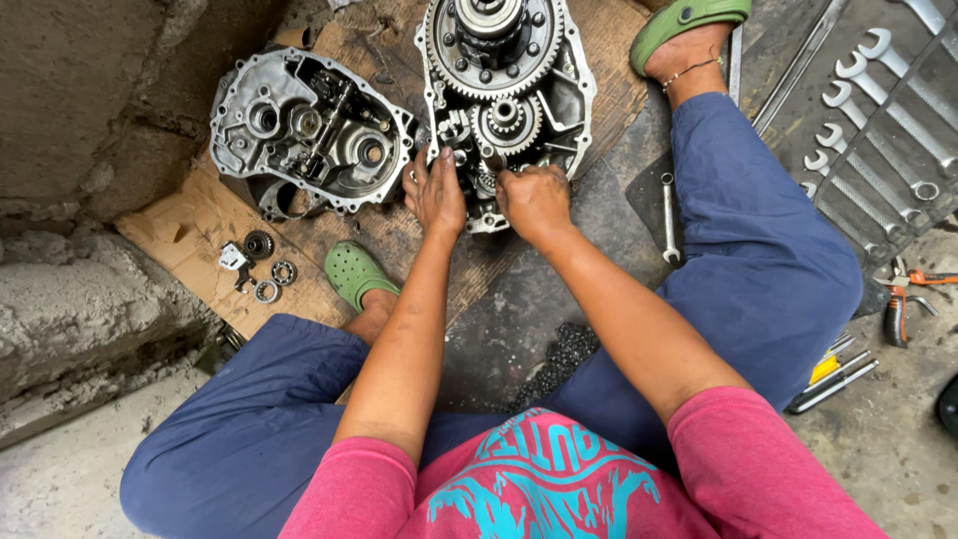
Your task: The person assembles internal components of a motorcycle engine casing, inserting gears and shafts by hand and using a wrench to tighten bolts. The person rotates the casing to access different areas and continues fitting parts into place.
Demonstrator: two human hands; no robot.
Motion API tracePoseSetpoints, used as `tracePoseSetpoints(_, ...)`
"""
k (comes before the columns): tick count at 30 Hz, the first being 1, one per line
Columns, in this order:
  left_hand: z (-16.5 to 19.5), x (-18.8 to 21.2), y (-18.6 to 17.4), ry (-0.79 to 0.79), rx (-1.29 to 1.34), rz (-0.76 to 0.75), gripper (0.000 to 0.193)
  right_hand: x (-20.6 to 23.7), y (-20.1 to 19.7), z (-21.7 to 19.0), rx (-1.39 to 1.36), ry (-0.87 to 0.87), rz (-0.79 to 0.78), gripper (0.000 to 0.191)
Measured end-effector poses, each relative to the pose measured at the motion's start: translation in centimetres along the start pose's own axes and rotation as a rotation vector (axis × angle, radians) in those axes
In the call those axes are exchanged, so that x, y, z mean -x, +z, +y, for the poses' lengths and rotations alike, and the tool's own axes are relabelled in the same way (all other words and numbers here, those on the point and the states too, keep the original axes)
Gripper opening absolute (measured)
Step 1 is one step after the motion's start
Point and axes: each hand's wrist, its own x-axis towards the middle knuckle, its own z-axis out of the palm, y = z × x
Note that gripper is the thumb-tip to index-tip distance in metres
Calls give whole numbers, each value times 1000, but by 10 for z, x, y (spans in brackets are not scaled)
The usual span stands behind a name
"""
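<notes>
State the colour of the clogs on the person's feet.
Green: the clogs, clearest in the head view.

A repair workshop, worked at floor level. An opened gearbox (506, 100) lies on cardboard (190, 235) at twelve o'clock, its cover (309, 130) at eleven. Spanners (878, 110) lie ranked at two o'clock, pliers (903, 299) at three, on bare concrete (888, 449).

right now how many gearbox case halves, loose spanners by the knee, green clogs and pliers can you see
gearbox case halves: 2
loose spanner: 1
green clogs: 2
pliers: 1
total: 6
</notes>
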Motion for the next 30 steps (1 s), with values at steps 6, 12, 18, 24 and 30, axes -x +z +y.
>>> tracePoseSetpoints(6, 6, 1, -3, 14, -27, -11, 77, -3, 3, -8, -1, 7, -8, 16)
tracePoseSetpoints(12, 6, 4, -4, 49, -55, 11, 76, -6, -3, -9, 52, -14, -11, 11)
tracePoseSetpoints(18, 4, 3, -3, 56, -41, 17, 78, -8, -2, -13, 95, -97, 13, 9)
tracePoseSetpoints(24, 3, 3, -4, 66, -1, 19, 79, -7, 6, -12, 81, -29, -153, 10)
tracePoseSetpoints(30, 3, 1, -6, 49, -8, -8, 78, -6, 5, -10, 195, -89, -180, 13)
